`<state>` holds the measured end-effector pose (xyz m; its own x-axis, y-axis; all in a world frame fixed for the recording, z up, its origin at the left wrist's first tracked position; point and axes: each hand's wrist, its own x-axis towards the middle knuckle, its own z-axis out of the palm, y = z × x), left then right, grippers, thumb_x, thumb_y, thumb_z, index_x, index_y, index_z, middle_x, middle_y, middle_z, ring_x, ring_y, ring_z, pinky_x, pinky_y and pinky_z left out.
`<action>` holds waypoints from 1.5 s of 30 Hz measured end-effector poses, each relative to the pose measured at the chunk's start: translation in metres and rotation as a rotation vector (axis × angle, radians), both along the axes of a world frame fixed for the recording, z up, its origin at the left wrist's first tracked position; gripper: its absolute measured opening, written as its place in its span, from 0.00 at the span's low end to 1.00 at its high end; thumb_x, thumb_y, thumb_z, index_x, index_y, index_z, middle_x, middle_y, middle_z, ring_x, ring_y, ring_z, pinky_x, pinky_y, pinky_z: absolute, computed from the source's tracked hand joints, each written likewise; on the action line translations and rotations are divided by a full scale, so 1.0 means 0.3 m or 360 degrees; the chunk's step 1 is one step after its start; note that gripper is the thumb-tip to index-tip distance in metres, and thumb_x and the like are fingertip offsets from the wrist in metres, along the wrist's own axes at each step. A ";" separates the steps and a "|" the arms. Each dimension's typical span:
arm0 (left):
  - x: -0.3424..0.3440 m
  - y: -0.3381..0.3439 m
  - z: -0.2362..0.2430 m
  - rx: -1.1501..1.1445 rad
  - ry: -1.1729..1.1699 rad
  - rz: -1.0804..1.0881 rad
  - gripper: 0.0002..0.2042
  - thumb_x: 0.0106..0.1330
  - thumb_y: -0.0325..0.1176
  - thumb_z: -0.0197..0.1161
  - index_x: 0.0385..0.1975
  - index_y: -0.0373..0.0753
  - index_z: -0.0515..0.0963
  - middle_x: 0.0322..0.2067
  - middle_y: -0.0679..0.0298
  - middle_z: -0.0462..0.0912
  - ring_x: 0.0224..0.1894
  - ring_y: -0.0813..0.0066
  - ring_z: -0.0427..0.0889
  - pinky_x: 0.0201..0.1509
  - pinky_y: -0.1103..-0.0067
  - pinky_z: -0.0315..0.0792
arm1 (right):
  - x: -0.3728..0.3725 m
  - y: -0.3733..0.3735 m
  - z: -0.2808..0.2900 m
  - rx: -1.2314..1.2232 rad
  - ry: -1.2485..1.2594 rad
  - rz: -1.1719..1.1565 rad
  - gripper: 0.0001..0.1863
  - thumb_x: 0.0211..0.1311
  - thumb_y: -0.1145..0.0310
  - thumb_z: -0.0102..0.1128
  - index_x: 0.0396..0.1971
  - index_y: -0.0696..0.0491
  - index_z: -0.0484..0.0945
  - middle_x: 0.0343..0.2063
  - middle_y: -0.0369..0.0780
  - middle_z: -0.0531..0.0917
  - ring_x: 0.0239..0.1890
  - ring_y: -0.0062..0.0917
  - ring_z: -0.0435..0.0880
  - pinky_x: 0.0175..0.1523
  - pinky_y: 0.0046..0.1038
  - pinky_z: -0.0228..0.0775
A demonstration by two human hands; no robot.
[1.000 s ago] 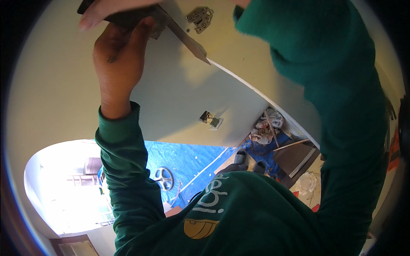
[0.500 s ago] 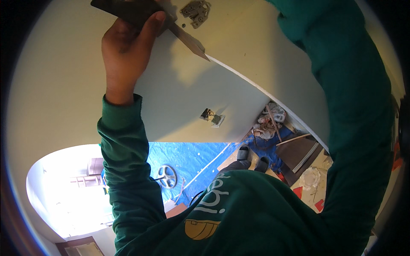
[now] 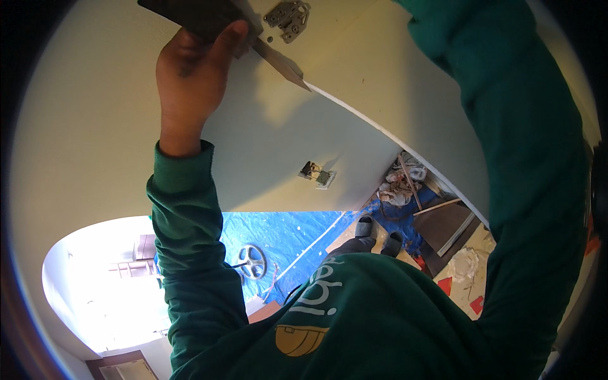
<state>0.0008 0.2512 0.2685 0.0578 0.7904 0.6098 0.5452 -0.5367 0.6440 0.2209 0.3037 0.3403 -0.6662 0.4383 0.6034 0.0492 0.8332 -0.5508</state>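
Note:
My left hand (image 3: 193, 88) is raised against the pale wall (image 3: 266, 126), closed on a dark flat panel (image 3: 190, 16) with the thumb pressed on its near face. The panel runs out of the top of the picture. From its right end a tapered grey-brown strip (image 3: 282, 66) points down and right; whether it belongs to the panel I cannot tell. Just right of the panel a grey metal mounting plate (image 3: 288, 22) with holes sits on the wall, a small dark dot beside it. My right arm (image 3: 519, 126) reaches up in a green sleeve, its hand beyond the upper edge.
Lower on the wall is an opened electrical box (image 3: 318, 175) with parts exposed. Blue sheeting (image 3: 297, 234) covers floor around a grey spoked wheel (image 3: 251, 262). Crumpled wrapping (image 3: 402, 180), wood strips and a dark brown board (image 3: 440, 228) lie near my slippered feet (image 3: 364, 228).
The whole view has shifted very slightly. My left hand has moved a little to the right and still grips the dark panel; my right arm remains raised.

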 end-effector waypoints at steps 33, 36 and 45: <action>-0.071 0.007 0.002 0.0246 0.0366 0.0020 0.11 0.72 0.30 0.68 0.50 0.34 0.81 0.43 0.68 0.86 0.45 0.83 0.79 0.54 0.85 0.69 | -0.018 0.028 -0.008 -0.0087 0.0061 0.0273 0.19 0.71 0.67 0.62 0.56 0.62 0.78 0.46 0.48 0.86 0.45 0.28 0.87 0.55 0.28 0.79; -0.072 0.006 -0.005 0.0200 0.0403 0.0042 0.11 0.72 0.30 0.68 0.50 0.34 0.81 0.43 0.68 0.86 0.45 0.83 0.79 0.54 0.84 0.69 | 0.007 0.071 -0.018 0.0071 0.0085 0.0456 0.19 0.71 0.67 0.62 0.56 0.62 0.79 0.46 0.48 0.86 0.45 0.28 0.87 0.55 0.28 0.79; -0.063 0.009 -0.010 0.0294 0.0406 0.0010 0.10 0.72 0.29 0.67 0.48 0.33 0.81 0.41 0.68 0.86 0.43 0.84 0.79 0.51 0.84 0.71 | -0.060 0.014 0.154 -0.0859 -0.0278 0.0144 0.17 0.69 0.67 0.65 0.51 0.61 0.81 0.42 0.42 0.86 0.42 0.22 0.86 0.52 0.24 0.79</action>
